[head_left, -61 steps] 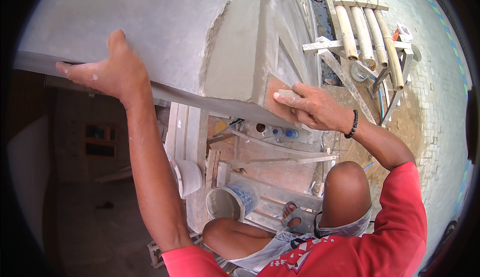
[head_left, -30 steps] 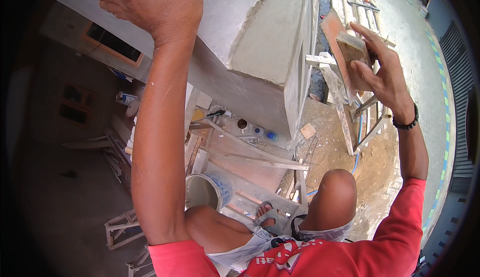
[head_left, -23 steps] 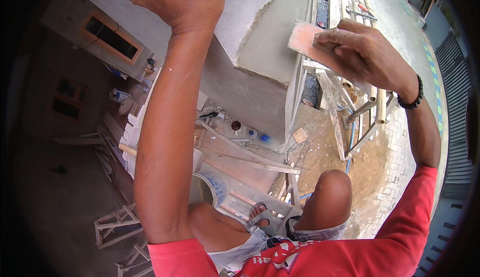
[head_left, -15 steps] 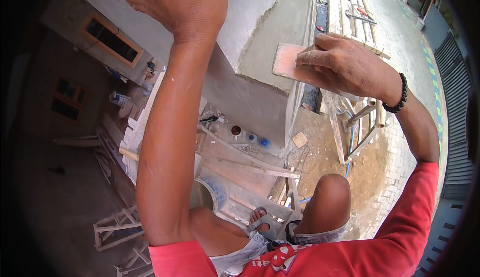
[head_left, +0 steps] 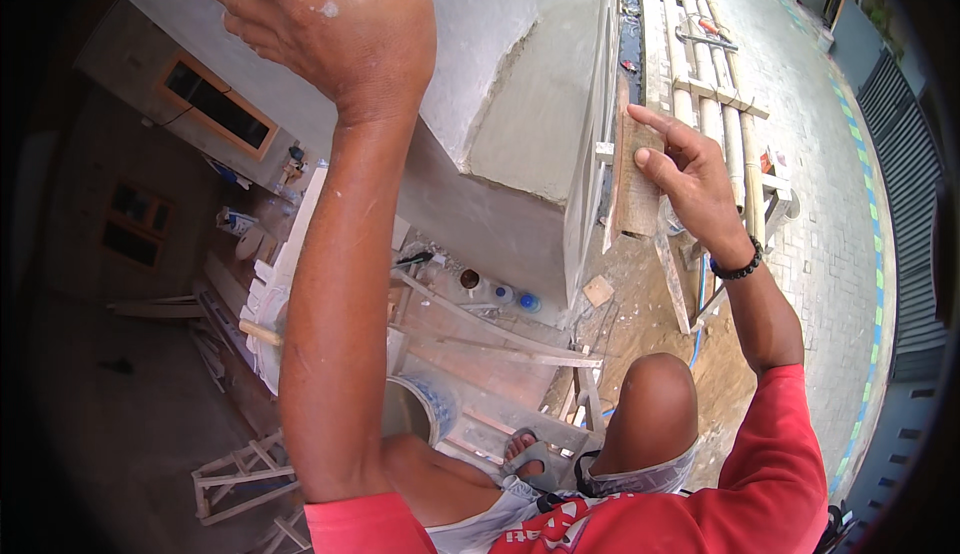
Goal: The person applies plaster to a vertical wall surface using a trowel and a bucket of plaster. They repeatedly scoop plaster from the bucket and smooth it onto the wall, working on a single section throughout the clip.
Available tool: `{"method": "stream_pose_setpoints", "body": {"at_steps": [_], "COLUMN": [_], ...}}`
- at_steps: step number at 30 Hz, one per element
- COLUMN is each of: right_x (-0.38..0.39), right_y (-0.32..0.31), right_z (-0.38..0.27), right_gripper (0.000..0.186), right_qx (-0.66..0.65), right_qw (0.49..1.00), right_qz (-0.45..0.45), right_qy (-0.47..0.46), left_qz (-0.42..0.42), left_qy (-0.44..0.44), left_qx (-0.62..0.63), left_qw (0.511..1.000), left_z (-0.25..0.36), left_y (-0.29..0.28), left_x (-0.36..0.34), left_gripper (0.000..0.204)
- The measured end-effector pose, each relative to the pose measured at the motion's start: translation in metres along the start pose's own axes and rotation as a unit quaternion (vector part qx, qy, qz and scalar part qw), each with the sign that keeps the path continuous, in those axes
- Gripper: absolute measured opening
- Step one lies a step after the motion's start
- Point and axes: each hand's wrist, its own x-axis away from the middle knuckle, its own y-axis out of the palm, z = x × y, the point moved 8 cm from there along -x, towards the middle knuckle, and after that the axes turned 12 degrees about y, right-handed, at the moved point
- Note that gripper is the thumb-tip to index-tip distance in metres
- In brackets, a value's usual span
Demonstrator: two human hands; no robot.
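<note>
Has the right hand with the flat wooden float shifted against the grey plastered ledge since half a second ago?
Yes. The right hand and its flat wooden float have come off the grey plastered ledge, moving rightward past its outer corner toward the bamboo poles.

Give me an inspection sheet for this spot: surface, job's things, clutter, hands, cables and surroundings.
Surface: grey plastered ledge, smooth, a darker patch on its right face.
Job's things: wooden float, upright, just right of the ledge's edge.
Clutter: bucket, small bottles and loose timber pieces far below.
Hands: left hand flat on the ledge top, plaster-specked; right hand grips the float, bead bracelet on the wrist.
Cables: a blue hose on the ground below; no others seen.
Surroundings: bamboo scaffold poles, paved street, sandalled foot on a plank.
</note>
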Motion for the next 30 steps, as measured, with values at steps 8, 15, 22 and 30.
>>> {"method": "stream_pose_setpoints", "body": {"at_steps": [8,15,22,30], "right_x": [0.032,0.034,0.033,-0.029], "right_y": [0.068,0.044,0.071,0.023], "right_z": [0.028,0.043,0.071,0.023], "right_gripper": [0.044,0.043,0.045,0.047], "right_qx": [-0.063,-0.145,-0.082,-0.133], "right_qw": [0.998,0.987,0.996,0.991], "right_qz": [0.016,0.023,-0.024,0.013], "right_qy": [0.008,0.066,0.037,0.029], "left_qz": [-0.004,-0.017,-0.018,-0.022], "left_qy": [0.002,-0.03,-0.072,-0.052], "left_qx": [0.016,0.035,0.027,-0.01], "left_qw": [1.0,0.999,0.997,0.998], "left_z": [0.0,0.006,0.002,-0.004], "left_y": [0.004,0.006,0.004,0.002], "left_x": [-0.002,0.001,-0.002,-0.003], "left_gripper": [0.101,0.098,0.098,0.097]}}
